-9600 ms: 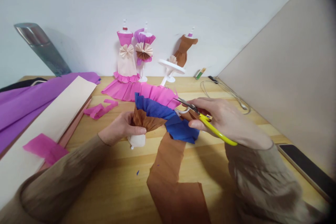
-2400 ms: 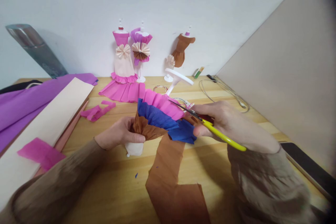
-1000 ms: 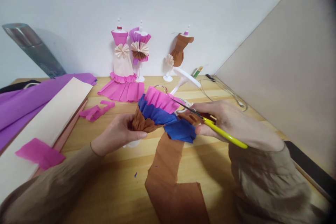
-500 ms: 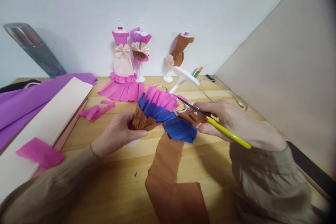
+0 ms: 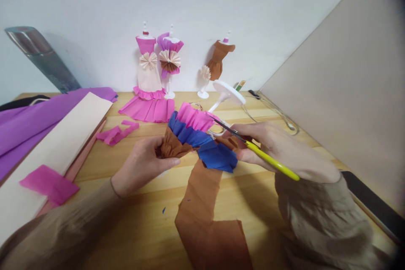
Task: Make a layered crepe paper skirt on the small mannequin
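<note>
My left hand [image 5: 142,164] grips the brown waist of a small crepe-paper dress [image 5: 186,133] on a tilted mannequin, its white stand base [image 5: 228,93] pointing away. The skirt has brown, blue and pink pleated layers. My right hand [image 5: 278,147] is closed round yellow-handled scissors [image 5: 253,148], whose blades point left at the skirt's edge. A long brown paper strip [image 5: 205,215] hangs from the dress down across the wooden table [image 5: 142,228].
Three dressed mini mannequins [image 5: 148,67] stand at the wall behind a pink pleated skirt piece [image 5: 148,109]. Purple [image 5: 41,118] and cream paper sheets [image 5: 53,147] and pink scraps [image 5: 117,131] lie left. A dark phone [image 5: 370,202] and a cable [image 5: 272,112] lie right.
My left hand has tilted the dress further, so the mannequin's stand base has swung up and to the right. The scissors stay at the skirt's edge.
</note>
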{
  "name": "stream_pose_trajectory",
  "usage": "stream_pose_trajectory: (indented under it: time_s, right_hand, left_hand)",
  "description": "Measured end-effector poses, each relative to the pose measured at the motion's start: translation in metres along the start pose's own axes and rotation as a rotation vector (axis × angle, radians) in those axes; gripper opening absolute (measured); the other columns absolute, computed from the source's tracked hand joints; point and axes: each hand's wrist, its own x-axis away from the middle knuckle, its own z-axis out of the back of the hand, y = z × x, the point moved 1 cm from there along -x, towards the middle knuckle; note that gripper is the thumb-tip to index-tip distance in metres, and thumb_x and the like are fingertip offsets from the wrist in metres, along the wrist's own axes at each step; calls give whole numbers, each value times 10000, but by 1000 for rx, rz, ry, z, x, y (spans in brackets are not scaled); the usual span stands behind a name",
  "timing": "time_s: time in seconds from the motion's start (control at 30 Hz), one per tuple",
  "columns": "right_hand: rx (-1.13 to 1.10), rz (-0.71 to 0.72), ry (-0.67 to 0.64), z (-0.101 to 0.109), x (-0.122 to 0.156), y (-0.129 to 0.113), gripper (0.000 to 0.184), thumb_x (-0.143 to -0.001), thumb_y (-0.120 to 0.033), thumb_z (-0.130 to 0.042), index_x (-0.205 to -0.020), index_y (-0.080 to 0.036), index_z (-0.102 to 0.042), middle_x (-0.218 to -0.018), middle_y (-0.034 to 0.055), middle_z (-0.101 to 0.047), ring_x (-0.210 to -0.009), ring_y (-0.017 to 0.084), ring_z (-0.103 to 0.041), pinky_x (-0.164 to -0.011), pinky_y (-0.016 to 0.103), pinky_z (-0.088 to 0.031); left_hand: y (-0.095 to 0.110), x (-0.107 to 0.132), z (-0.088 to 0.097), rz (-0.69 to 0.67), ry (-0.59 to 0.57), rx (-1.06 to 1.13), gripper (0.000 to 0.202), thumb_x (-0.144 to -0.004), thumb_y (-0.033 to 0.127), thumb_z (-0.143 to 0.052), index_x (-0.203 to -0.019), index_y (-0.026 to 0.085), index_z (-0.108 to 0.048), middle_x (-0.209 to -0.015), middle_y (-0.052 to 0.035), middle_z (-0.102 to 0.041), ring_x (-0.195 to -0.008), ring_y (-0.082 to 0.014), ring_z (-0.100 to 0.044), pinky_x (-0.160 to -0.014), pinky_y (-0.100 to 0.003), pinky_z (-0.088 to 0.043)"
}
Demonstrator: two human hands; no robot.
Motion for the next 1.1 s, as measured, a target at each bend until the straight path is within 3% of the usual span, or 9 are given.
stream_pose_trajectory:
  time_s: [0.2, 0.53, 0.73, 1.1]
  right_hand:
    - [-10, 23, -2, 0, -1, -2, 706, -844, -853, -329, -765, -183, -539, -639, -5, -497, -552, 123, -386, -544, 277, -277]
    - [63, 61, 75, -5, -4, -1, 664, -844, -840, -355, -742, -197, -487, -621, -19, -473, -529, 118, -377, -540, 267, -258]
    - [158, 11, 119, -6, -2, -8, 706, -848, -835, -356, -849, -171, -595, -596, -5, -499, -518, 137, -401, -533, 279, -249]
    - [150, 18, 133, -5, -2, -9, 732, -832, -851, -334, -803, -170, -600, -582, -9, -492, -497, 126, -391, -530, 279, -256]
  left_hand:
    - [-2, 1, -1, 10, 29, -78, 289, -671, 431, -676, -731, 160, -599, -668, 18, -502, -671, -149, -467, -607, -277, -350]
    - [3, 5, -5, 81, -89, 144, 313, -654, 422, -719, -768, 149, -615, -706, 7, -569, -671, -142, -498, -588, -251, -351]
    - [7, 5, -5, 80, -62, 192, 298, -635, 389, -733, -675, 171, -533, -637, 37, -535, -605, -107, -455, -552, -229, -334]
    - [6, 7, -6, 27, -12, 113, 282, -657, 373, -717, -645, 183, -508, -598, 45, -504, -578, -107, -450, -523, -227, -320]
